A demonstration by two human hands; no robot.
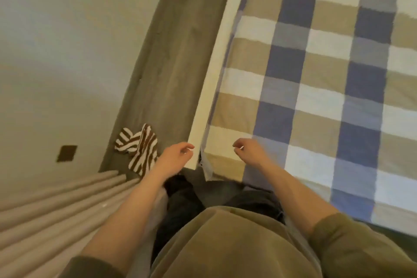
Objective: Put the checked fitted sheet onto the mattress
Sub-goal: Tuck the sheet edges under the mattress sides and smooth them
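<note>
The checked fitted sheet, in blue, beige and white squares, lies spread over the mattress and fills the right side of the view. Its edge hangs down the mattress side at the near corner. A white bed frame rail runs along the sheet's left edge. My left hand hovers at the near end of that rail, fingers loosely curled, holding nothing. My right hand hovers just above the sheet's near corner, fingers loosely curled, holding nothing.
A strip of grey wood floor lies between the bed and a pale wall. A brown-and-white striped cloth lies on the floor by my left hand. Beige curtain folds hang at the lower left.
</note>
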